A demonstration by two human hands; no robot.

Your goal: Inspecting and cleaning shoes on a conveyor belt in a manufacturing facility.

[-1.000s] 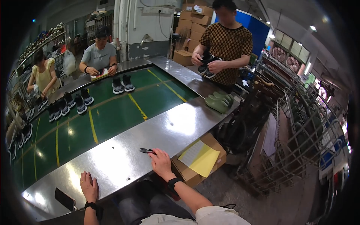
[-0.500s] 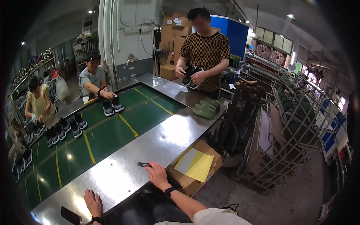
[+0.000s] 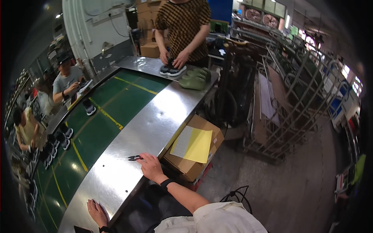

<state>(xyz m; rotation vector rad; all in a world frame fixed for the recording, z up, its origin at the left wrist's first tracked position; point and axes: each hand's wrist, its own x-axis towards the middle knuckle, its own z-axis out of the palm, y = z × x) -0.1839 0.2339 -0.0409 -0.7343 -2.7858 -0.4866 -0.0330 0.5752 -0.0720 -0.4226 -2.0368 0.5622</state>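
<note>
Resting at the lower centre of the frame, the right hand (image 3: pixel 151 167) has its grip pinching the handle end of small dark metal snips (image 3: pixel 134 158), which lie on the shiny silver metal surface (image 3: pixel 155 128). The left hand (image 3: pixel 97 214), at the lower left of the frame, lies palm-down, fingers extended, pinching nothing. A loosened right grip could let the snips slide on the smooth metal; a careless sweep leftward could scratch the green yellow-striped belt (image 3: pixel 93 132) with their pointed blades.

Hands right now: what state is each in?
Left hand: open, palm down on the metal tabletop.
Right hand: closed, holding small dark snips.
</note>
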